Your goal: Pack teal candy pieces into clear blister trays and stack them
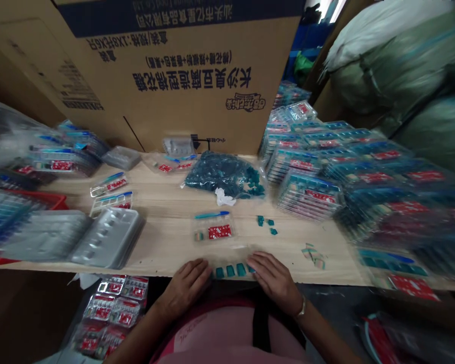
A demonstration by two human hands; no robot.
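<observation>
At the front edge of the table, several teal pieces (230, 270) sit in a row, seemingly in a clear plastic tray whose outline is hard to make out. My left hand (189, 280) lies at the row's left end, fingers flat and close together. The fingers of my right hand (271, 273) stretch over the right end and partly cover one teal piece. Just beyond lies a clear tray (212, 232) with a blue pen (211, 215) and a red card (219, 232). Loose teal pieces (261, 221) lie to its right.
A large cardboard box (193, 111) stands behind. Before it lies a bag of teal pieces (223, 172). Stacks of filled trays (309, 194) crowd the right side; grey plastic trays (108, 237) and a red basket (58, 199) are left. Small striped strips (314, 255) lie front right.
</observation>
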